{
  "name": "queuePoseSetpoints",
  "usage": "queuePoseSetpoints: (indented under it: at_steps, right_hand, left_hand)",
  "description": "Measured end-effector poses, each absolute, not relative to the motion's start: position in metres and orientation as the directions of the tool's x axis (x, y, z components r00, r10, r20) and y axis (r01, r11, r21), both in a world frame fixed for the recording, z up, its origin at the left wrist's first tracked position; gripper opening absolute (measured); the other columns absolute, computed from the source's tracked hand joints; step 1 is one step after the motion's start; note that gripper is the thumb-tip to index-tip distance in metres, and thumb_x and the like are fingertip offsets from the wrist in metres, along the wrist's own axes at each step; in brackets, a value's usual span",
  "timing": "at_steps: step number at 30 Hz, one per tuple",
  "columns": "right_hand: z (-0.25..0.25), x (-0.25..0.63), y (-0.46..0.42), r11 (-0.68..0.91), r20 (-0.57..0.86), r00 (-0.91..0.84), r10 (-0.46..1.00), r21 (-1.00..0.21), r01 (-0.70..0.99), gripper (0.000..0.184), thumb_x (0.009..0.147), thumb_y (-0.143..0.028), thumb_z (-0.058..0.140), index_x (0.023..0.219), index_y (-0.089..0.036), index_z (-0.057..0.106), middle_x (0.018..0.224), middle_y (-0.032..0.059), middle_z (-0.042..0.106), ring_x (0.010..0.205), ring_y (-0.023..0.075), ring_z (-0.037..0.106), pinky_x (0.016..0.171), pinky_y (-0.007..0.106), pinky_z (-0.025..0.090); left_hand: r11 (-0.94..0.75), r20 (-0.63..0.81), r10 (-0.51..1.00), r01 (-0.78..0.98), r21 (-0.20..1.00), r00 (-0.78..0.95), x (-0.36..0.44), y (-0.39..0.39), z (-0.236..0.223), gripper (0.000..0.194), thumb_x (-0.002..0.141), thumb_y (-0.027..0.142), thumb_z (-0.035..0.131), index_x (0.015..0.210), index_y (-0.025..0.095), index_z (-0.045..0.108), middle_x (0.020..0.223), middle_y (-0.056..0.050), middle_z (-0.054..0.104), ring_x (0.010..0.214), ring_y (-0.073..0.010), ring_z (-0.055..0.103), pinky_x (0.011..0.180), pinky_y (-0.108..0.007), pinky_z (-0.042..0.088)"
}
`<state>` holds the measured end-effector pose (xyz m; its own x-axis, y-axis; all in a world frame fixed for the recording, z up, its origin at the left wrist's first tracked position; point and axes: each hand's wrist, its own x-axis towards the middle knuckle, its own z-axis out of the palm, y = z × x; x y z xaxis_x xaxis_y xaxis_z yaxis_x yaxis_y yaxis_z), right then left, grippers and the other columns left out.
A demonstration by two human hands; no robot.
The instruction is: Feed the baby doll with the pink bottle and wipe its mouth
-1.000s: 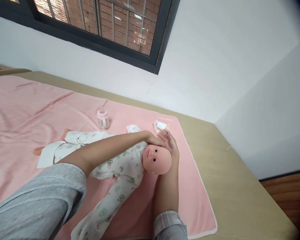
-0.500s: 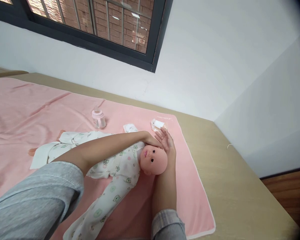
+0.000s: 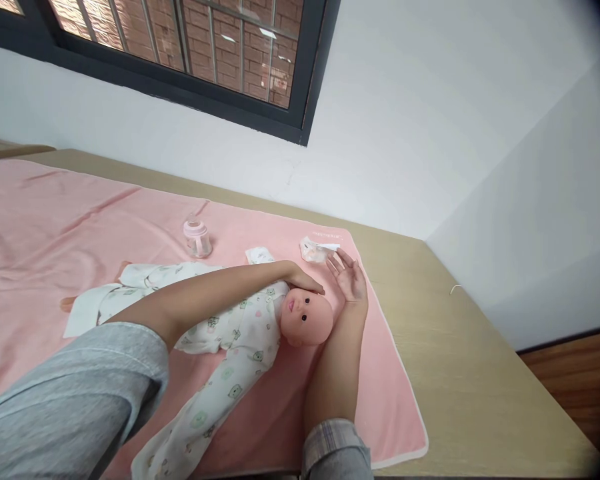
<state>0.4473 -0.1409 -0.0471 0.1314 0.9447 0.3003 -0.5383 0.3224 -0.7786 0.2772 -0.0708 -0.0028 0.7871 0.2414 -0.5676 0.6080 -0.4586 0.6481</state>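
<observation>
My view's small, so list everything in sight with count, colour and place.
window: 1, dark-framed, upper left
walls: 2, whitish, back and right
panel: 1, brown, lower right
surface: 1, tan, below window
thin strip: 1, white, surface's right edge
blanket: 1, pink, on surface
bottle: 1, clear and pink, on blanket
packet: 1, clear and white, on blanket
doll: 1, pink, printed white clothes, on blanket
left hand: 1, bare, beside doll's head
right hand: 1, bare, palm up beside packet
sleeves: 2, grey-blue, bottom

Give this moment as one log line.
left hand: at doll's head | right hand: open, near packet | doll: lying on pink blanket | bottle: upright
</observation>
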Motion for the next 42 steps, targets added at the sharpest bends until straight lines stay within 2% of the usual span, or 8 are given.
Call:
queuePoseSetpoints:
  at_steps: [4, 14, 18, 23, 28, 33, 38, 42]
  right_hand:
    - [-0.026, 0.456, -0.16, 0.391, 0.375, 0.131, 0.918, -0.796, -0.461, 0.042, 0.076, -0.052, 0.074, 0.105, -0.022, 0.072, 0.127, 0.0069, 0.061, 0.116, 0.0285, 0.059, 0.111, 0.049, 0.041]
    - [0.028, 0.436, -0.194, 0.447, 0.464, -0.046, 0.885, -0.873, -0.196, 0.026, 0.077, -0.047, 0.077, 0.082, -0.022, 0.077, 0.094, 0.006, 0.063, 0.086, 0.0165, 0.062, 0.077, 0.026, 0.054]
    - [0.044, 0.425, -0.201, 0.501, 0.504, -0.196, 0.841, -0.863, -0.069, 0.021, 0.078, -0.043, 0.077, 0.077, -0.023, 0.075, 0.081, 0.0056, 0.062, 0.078, 0.016, 0.058, 0.072, 0.026, 0.05]
    - [0.061, 0.408, -0.207, 0.486, 0.468, -0.336, 0.817, -0.873, -0.034, 0.017, 0.074, -0.034, 0.082, 0.077, -0.021, 0.071, 0.08, 0.0041, 0.06, 0.073, 0.0143, 0.055, 0.065, 0.025, 0.047]
    - [0.071, 0.392, -0.21, 0.448, 0.408, -0.392, 0.825, -0.894, 0.013, 0.02, 0.07, -0.025, 0.084, 0.077, -0.02, 0.066, 0.083, 0.0026, 0.057, 0.074, 0.0121, 0.054, 0.063, 0.022, 0.046]
    - [0.074, 0.378, -0.209, 0.414, 0.374, -0.371, 0.85, -0.91, 0.031, 0.024, 0.07, -0.024, 0.084, 0.084, -0.02, 0.065, 0.086, 0.0022, 0.058, 0.072, 0.0111, 0.057, 0.061, 0.021, 0.05]
    - [0.075, 0.362, -0.201, 0.373, 0.351, -0.312, 0.883, -0.928, 0.011, 0.028, 0.071, -0.028, 0.084, 0.091, -0.02, 0.065, 0.088, 0.0019, 0.061, 0.072, 0.0111, 0.06, 0.062, 0.02, 0.052]
    - [0.076, 0.348, -0.197, 0.374, 0.357, -0.292, 0.887, -0.927, 0.004, 0.028, 0.072, -0.026, 0.083, 0.094, -0.021, 0.066, 0.086, 0.001, 0.061, 0.078, 0.0118, 0.061, 0.067, 0.021, 0.052]
  left_hand:
    - [-0.457, -0.551, 0.182, 0.566, 0.686, 0.815, 0.279, -0.068, 0.005, 0.054, 0.082, 0.058, 0.043, 0.106, 0.016, 0.067, 0.095, -0.01, 0.072, 0.092, -0.0245, 0.066, 0.083, -0.036, 0.053]
    - [-0.536, 0.025, 0.482, 0.272, 0.799, 0.876, 0.239, -0.067, 0.058, 0.053, 0.089, 0.043, 0.042, 0.134, 0.013, 0.044, 0.134, -0.014, 0.051, 0.119, -0.0215, 0.05, 0.099, -0.032, 0.042]
    - [-0.532, 0.197, 0.397, 0.05, 0.845, 0.896, 0.204, -0.094, 0.08, 0.046, 0.097, 0.047, 0.042, 0.131, 0.019, 0.051, 0.138, -0.008, 0.051, 0.125, -0.0203, 0.048, 0.101, -0.03, 0.041]
    - [-0.56, 0.147, 0.247, 0.017, 0.828, 0.958, 0.173, -0.129, 0.085, 0.036, 0.088, 0.036, 0.064, 0.122, 0.021, 0.062, 0.124, -0.004, 0.063, 0.115, -0.0195, 0.056, 0.098, -0.027, 0.041]
    - [-0.508, 0.087, 0.351, 0.112, 0.854, 0.932, 0.153, -0.141, 0.075, 0.026, 0.085, 0.04, 0.068, 0.099, 0.018, 0.072, 0.097, -0.003, 0.071, 0.091, -0.0196, 0.064, 0.079, -0.027, 0.048]
    - [-0.599, 0.209, 0.4, 0.082, 0.796, 0.892, 0.134, -0.148, 0.072, 0.019, 0.088, 0.038, 0.066, 0.095, 0.023, 0.073, 0.094, 0.0, 0.072, 0.094, -0.0179, 0.064, 0.109, -0.036, 0.033]
    - [-0.67, 0.333, 0.389, 0.016, 0.742, 0.859, 0.123, -0.153, 0.068, 0.012, 0.09, 0.033, 0.064, 0.094, 0.024, 0.071, 0.092, 0.004, 0.071, 0.085, -0.0135, 0.063, 0.117, -0.038, 0.023]
    - [-0.707, 0.415, 0.428, 0.011, 0.708, 0.803, 0.119, -0.155, 0.064, 0.01, 0.089, 0.031, 0.065, 0.092, 0.023, 0.071, 0.088, 0.0, 0.068, 0.088, -0.0161, 0.061, 0.092, -0.031, 0.046]
